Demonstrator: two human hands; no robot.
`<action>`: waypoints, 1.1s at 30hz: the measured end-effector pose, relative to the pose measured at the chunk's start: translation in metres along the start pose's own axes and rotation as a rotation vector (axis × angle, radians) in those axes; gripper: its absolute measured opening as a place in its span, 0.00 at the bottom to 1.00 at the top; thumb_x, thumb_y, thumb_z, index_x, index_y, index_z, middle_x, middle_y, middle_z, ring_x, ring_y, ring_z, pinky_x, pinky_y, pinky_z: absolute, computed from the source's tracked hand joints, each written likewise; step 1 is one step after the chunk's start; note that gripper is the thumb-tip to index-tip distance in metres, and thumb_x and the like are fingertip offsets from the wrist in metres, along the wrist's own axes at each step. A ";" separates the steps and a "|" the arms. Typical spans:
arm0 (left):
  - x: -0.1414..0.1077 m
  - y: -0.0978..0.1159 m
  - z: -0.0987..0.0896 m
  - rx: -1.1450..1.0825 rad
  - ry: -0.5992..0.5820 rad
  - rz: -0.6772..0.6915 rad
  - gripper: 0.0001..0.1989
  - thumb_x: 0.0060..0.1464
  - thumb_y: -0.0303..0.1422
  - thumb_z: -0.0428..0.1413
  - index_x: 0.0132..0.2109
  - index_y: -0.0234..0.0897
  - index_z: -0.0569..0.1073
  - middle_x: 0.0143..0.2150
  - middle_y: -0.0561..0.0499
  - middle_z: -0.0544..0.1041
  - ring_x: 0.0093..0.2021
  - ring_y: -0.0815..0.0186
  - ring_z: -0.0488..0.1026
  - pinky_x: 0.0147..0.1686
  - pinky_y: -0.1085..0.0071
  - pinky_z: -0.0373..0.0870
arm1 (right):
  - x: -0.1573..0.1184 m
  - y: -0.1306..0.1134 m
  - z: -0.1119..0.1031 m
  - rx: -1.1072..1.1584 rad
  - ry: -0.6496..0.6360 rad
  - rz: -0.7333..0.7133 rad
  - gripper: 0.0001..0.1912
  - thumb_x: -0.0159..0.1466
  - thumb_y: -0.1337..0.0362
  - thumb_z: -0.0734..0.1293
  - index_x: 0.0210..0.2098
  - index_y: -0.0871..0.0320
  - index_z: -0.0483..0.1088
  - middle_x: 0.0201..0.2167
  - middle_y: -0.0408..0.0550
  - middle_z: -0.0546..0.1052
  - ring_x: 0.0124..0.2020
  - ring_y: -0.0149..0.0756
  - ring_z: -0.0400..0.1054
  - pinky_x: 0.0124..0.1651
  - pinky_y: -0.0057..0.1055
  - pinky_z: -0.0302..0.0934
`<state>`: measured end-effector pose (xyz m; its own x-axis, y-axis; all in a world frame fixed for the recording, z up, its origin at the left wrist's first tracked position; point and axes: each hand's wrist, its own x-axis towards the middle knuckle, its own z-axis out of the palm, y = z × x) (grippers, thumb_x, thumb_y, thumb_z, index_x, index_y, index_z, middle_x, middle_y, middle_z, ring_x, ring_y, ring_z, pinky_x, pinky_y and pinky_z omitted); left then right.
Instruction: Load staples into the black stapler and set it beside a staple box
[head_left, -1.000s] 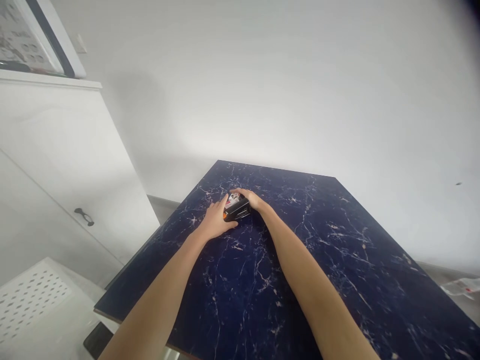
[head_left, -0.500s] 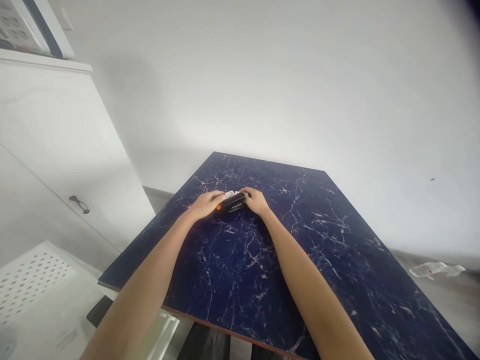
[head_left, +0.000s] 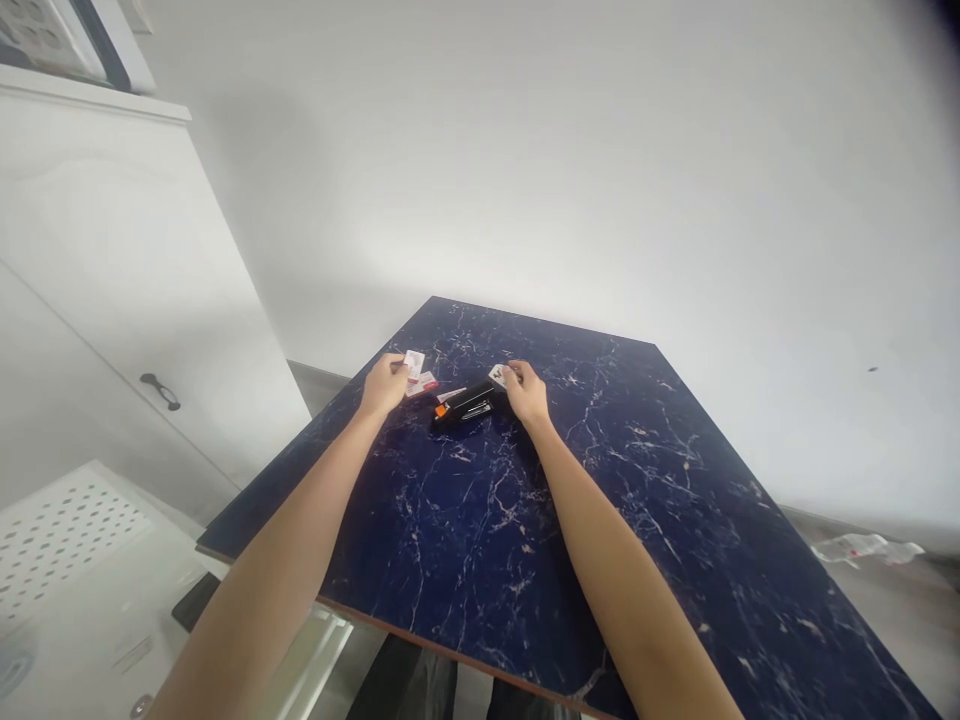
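Note:
On the dark blue marbled table (head_left: 457, 530) lies a black stapler (head_left: 469, 402) with an orange patch at its left end. Behind it, part of a white and red card (head_left: 450, 395) shows. To the left of the stapler, my left hand (head_left: 385, 384) is closed on white cards with red edges (head_left: 414, 366), fanned slightly apart. At the stapler's right end, my right hand (head_left: 527, 390) pinches a small white card with dark marks (head_left: 497, 376). Neither hand is on the stapler.
A white cabinet (head_left: 97, 260) with a dark handle stands at the left. Below it is a white perforated surface (head_left: 67, 540). The white wall (head_left: 540, 150) rises behind the table. A clear plastic bottle (head_left: 866, 548) lies on the floor at the right.
My left hand has moved left, away from the stapler, with cards in it. The right hand has shifted slightly right and back, a white card now showing in its fingers.

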<state>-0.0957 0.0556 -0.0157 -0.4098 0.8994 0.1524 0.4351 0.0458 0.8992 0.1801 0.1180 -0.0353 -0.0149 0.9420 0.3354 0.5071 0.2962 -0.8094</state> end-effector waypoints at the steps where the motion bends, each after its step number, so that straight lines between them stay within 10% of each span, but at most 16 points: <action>1: 0.001 0.000 -0.006 0.053 0.004 -0.024 0.18 0.59 0.36 0.57 0.54 0.34 0.75 0.39 0.44 0.83 0.35 0.58 0.78 0.37 0.67 0.69 | -0.002 0.001 -0.002 0.088 0.035 0.008 0.22 0.66 0.51 0.60 0.49 0.56 0.76 0.44 0.50 0.82 0.45 0.43 0.74 0.50 0.34 0.64; 8: -0.004 0.004 -0.020 0.399 0.073 -0.049 0.16 0.63 0.37 0.46 0.42 0.39 0.79 0.43 0.42 0.82 0.46 0.50 0.76 0.43 0.62 0.67 | -0.014 0.011 -0.010 0.728 0.095 0.144 0.28 0.63 0.42 0.56 0.25 0.57 0.74 0.25 0.49 0.78 0.28 0.38 0.72 0.36 0.34 0.64; 19: -0.023 -0.007 0.003 0.648 -0.204 0.380 0.22 0.67 0.40 0.46 0.62 0.47 0.73 0.62 0.46 0.73 0.59 0.48 0.65 0.58 0.54 0.60 | -0.040 -0.010 -0.013 0.376 -0.124 0.121 0.33 0.66 0.37 0.55 0.39 0.56 0.78 0.38 0.49 0.83 0.20 0.32 0.66 0.34 0.34 0.64; 29: -0.148 0.035 0.020 0.629 -0.385 0.608 0.25 0.66 0.47 0.47 0.63 0.41 0.70 0.49 0.42 0.77 0.48 0.51 0.73 0.48 0.58 0.68 | -0.106 0.009 -0.078 0.806 -0.049 0.226 0.27 0.66 0.40 0.60 0.37 0.56 0.76 0.38 0.50 0.82 0.17 0.27 0.61 0.41 0.37 0.69; 33: -0.161 0.048 0.023 0.532 -0.252 0.531 0.27 0.69 0.47 0.41 0.65 0.40 0.68 0.53 0.42 0.77 0.55 0.51 0.70 0.54 0.55 0.65 | -0.115 0.023 -0.115 0.889 -0.029 0.289 0.23 0.65 0.43 0.62 0.36 0.56 0.76 0.36 0.49 0.81 0.19 0.29 0.63 0.44 0.38 0.68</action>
<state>0.0099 -0.0767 -0.0064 0.1259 0.9277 0.3515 0.8725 -0.2722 0.4058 0.2925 -0.0015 -0.0374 -0.0182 0.9979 0.0614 -0.3506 0.0512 -0.9351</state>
